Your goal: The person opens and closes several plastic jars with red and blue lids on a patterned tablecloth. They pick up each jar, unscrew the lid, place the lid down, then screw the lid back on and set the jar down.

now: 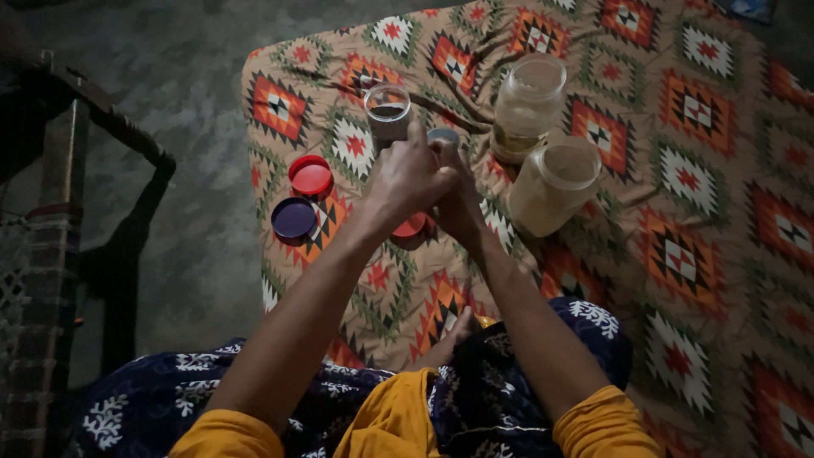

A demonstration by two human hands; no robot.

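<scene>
Red shows under the clasped hands: a red lid [410,226] on the patterned cloth [695,246]. The left hand [411,176] and right hand [458,199] close together around a small jar [443,137], mostly hidden. At ten o'clock stands an open jar [387,111]; at two o'clock, two larger clear jars [543,140]; at nine o'clock, a red lid [311,176] and a dark lid [294,218].

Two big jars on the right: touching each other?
Cannot tell. In the head view the upright jar and the tilted jar overlap, with no gap visible, but dim light hides any actual contact.
</scene>
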